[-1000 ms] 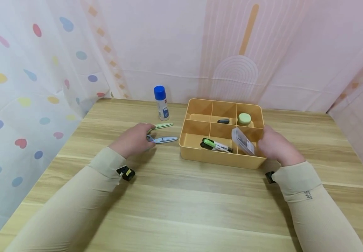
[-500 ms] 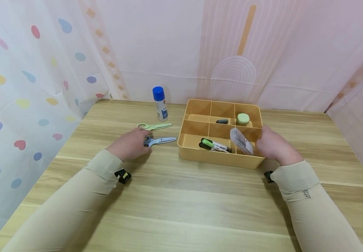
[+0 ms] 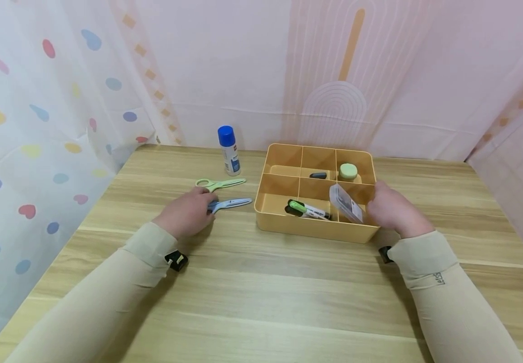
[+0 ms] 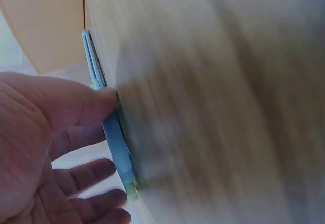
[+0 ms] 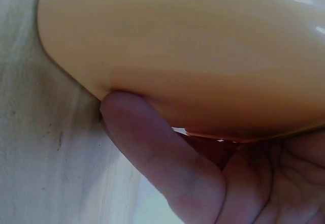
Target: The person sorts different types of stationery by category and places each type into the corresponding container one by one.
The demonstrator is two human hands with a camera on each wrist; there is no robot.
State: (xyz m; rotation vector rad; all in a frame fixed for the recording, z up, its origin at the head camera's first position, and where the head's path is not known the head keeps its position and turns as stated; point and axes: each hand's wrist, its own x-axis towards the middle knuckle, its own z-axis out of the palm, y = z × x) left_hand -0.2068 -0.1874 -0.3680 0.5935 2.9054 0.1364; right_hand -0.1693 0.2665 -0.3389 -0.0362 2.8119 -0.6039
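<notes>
In the head view my left hand (image 3: 186, 214) is at the handles of the blue scissors (image 3: 231, 203), which lie on the table with blades to the right. The left wrist view shows the thumb and index finger pinching these scissors (image 4: 116, 137), the other fingers loosely bent. Just behind lie green scissors (image 3: 221, 184), untouched. My right hand (image 3: 397, 212) grips the right wall of a yellow divided organizer box (image 3: 317, 232). Its thumb presses on the outer wall (image 5: 177, 41) in the right wrist view; its other fingers are mostly hidden.
A glue stick (image 3: 229, 154) with a blue cap stands behind the scissors. Inside the organizer are markers (image 3: 308, 209), a clear case (image 3: 346, 203) leaning over, a small dark item (image 3: 318, 175) and a pale green rounded item (image 3: 348, 171). A patterned curtain (image 3: 225, 65) hangs behind the table.
My left hand has drawn back slightly from the green scissors, uncovering their handles, and settled on the blue scissors. The right hand keeps its grip on the organizer.
</notes>
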